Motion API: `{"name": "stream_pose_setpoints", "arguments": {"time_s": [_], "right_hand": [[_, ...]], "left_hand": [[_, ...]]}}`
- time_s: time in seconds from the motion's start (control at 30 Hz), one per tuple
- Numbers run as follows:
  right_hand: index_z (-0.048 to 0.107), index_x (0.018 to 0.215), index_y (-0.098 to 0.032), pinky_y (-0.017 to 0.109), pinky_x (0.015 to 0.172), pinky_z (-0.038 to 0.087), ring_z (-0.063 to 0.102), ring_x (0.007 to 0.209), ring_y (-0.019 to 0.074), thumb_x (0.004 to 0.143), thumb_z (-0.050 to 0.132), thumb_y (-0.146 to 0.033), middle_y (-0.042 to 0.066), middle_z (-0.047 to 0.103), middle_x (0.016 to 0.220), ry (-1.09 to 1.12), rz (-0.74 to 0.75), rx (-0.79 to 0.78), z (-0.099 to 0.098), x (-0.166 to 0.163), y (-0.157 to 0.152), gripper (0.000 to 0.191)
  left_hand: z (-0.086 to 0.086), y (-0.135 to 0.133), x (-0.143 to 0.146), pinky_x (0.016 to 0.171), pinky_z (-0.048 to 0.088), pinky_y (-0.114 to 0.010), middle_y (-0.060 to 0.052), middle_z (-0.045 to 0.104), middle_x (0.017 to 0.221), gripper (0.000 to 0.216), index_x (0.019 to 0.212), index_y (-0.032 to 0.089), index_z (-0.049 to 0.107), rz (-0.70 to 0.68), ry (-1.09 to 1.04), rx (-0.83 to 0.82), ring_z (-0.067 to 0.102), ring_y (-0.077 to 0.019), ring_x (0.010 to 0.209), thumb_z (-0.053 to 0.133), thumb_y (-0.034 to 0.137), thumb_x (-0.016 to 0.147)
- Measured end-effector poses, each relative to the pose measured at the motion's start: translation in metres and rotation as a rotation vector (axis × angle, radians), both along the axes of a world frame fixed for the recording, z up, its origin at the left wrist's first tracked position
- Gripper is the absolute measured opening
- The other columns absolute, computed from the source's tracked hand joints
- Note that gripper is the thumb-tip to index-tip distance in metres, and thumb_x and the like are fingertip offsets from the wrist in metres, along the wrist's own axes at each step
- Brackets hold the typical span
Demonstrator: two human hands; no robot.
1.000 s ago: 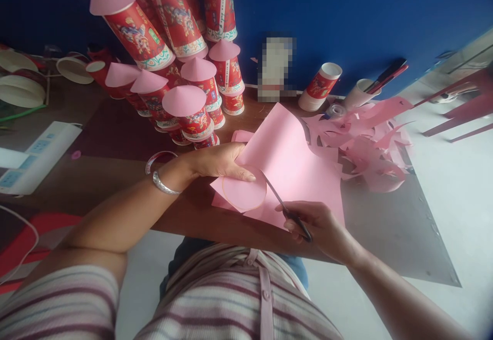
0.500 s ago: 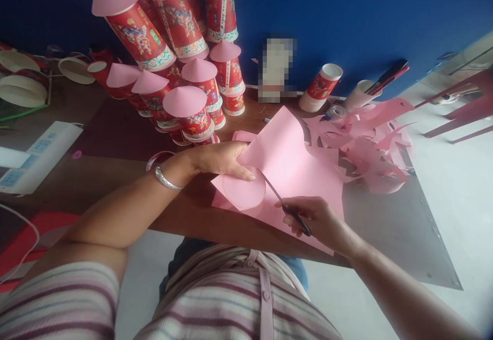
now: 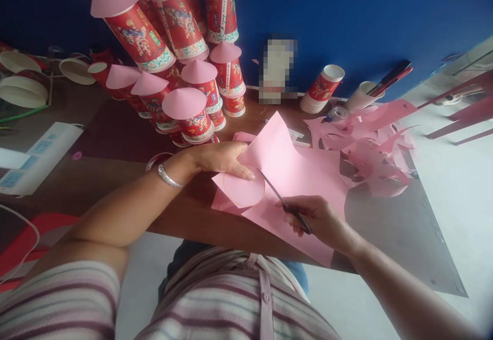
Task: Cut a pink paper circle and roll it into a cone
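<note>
My left hand (image 3: pixel 229 159) grips a sheet of pink paper (image 3: pixel 271 142), with the thumb on top beside a drawn circle (image 3: pixel 246 191). Part of the circle's edge has been cut along, on its right side. My right hand (image 3: pixel 311 214) is closed on the handles of dark scissors (image 3: pixel 296 216). Their blades reach up and left to the paper, right by the left thumb; the tips are hidden at the sheet. Under the held sheet, more pink paper (image 3: pixel 316 175) lies over the table's front edge.
Red paper cups (image 3: pixel 140 37) with pink cone tops are stacked at the back left. Pink scraps (image 3: pixel 379 155) lie at the right, near a roll of tape (image 3: pixel 339 113) and a white cup (image 3: pixel 362 96) of pens. A power strip (image 3: pixel 42 155) sits far left.
The upper flap of the pink paper has folded leftward and down, uncovering pen-like items behind it. Its lower right part has sagged slightly. Both hands stay almost in place.
</note>
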State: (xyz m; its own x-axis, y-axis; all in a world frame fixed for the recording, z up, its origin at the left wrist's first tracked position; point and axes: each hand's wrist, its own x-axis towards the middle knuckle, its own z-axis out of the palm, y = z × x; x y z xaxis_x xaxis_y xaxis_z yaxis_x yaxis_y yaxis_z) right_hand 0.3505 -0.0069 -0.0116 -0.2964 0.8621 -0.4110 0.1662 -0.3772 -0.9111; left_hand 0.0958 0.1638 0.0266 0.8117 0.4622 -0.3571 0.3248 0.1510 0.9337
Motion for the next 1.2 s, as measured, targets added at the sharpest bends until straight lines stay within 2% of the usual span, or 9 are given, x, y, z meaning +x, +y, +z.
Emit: {"name": "stream_pose_setpoints", "arguments": {"time_s": [0.17,0.3,0.43,0.53,0.63,0.77,0.97,1.1,1.2], "right_hand": [[0.078,0.089,-0.016,0.024,0.054,0.047,0.051,0.059,0.0097,0.09,0.073,-0.039,-0.001,0.058,0.068,-0.008,0.034,0.013,0.003,0.0,0.004,0.024],[0.075,0.083,-0.016,0.025,0.053,0.046,0.052,0.058,0.01,0.085,0.075,-0.038,0.0,0.059,0.067,-0.029,0.019,-0.002,0.005,0.0,0.008,0.022],[0.079,0.094,-0.015,0.026,0.052,0.048,0.052,0.058,0.011,0.082,0.077,-0.041,0.0,0.061,0.067,-0.054,0.027,-0.002,0.008,0.0,0.014,0.029],[0.078,0.087,-0.015,0.026,0.052,0.047,0.051,0.058,0.0109,0.084,0.077,-0.044,0.0,0.058,0.065,-0.076,0.058,0.016,0.009,0.002,0.018,0.029],[0.077,0.085,-0.015,0.026,0.051,0.047,0.051,0.058,0.0114,0.085,0.077,-0.046,0.001,0.058,0.065,-0.086,0.071,0.015,0.01,0.003,0.02,0.031],[0.081,0.091,-0.015,0.026,0.05,0.047,0.052,0.058,0.0118,0.084,0.077,-0.042,0.002,0.061,0.066,-0.073,0.068,0.025,0.009,0.003,0.023,0.028],[0.082,0.095,-0.016,0.024,0.051,0.043,0.051,0.06,0.0103,0.083,0.069,-0.028,0.001,0.062,0.071,-0.053,0.106,0.061,0.011,0.005,0.029,0.022],[0.082,0.094,-0.016,0.025,0.052,0.043,0.052,0.061,0.0109,0.083,0.067,-0.029,0.002,0.062,0.072,-0.056,0.121,0.058,0.008,0.007,0.032,0.023],[0.081,0.09,-0.015,0.025,0.052,0.041,0.05,0.061,0.0111,0.084,0.067,-0.029,0.001,0.059,0.069,-0.058,0.142,0.067,0.007,0.008,0.034,0.021]], "left_hand": [[-0.001,0.005,-0.001,0.07,0.058,-0.029,-0.002,0.075,0.081,0.028,0.096,0.017,0.079,-0.048,-0.002,0.045,0.069,-0.0184,0.069,0.09,0.028,0.073],[0.0,0.006,0.001,0.077,0.059,-0.029,-0.002,0.076,0.084,0.029,0.098,0.016,0.077,-0.073,-0.006,0.044,0.072,-0.0196,0.077,0.089,0.029,0.075],[0.0,0.005,0.002,0.073,0.06,-0.031,-0.003,0.077,0.081,0.031,0.095,0.017,0.078,-0.034,-0.027,0.007,0.073,-0.022,0.074,0.093,0.028,0.07],[0.0,0.004,0.001,0.065,0.059,-0.033,-0.005,0.078,0.078,0.031,0.091,0.018,0.081,0.004,-0.038,-0.02,0.073,-0.0252,0.069,0.095,0.029,0.065],[-0.001,0.004,0.001,0.066,0.059,-0.035,-0.006,0.08,0.08,0.031,0.09,0.018,0.082,0.027,-0.044,-0.009,0.074,-0.027,0.068,0.095,0.025,0.062],[-0.004,0.007,0.0,0.067,0.06,-0.033,-0.008,0.083,0.092,0.034,0.096,0.019,0.083,0.013,-0.061,0.018,0.077,-0.0269,0.075,0.093,0.026,0.065],[-0.007,0.008,0.001,0.067,0.059,-0.032,-0.009,0.083,0.096,0.033,0.099,0.02,0.083,-0.034,-0.04,0.012,0.077,-0.0276,0.081,0.091,0.032,0.069],[-0.005,0.008,0.003,0.076,0.061,-0.034,-0.009,0.083,0.1,0.035,0.103,0.021,0.083,-0.064,-0.061,-0.004,0.079,-0.0308,0.095,0.089,0.031,0.071],[-0.006,0.009,0.003,0.076,0.062,-0.034,-0.009,0.084,0.099,0.037,0.105,0.021,0.083,-0.071,-0.067,0.006,0.079,-0.0317,0.099,0.09,0.032,0.07]]}}
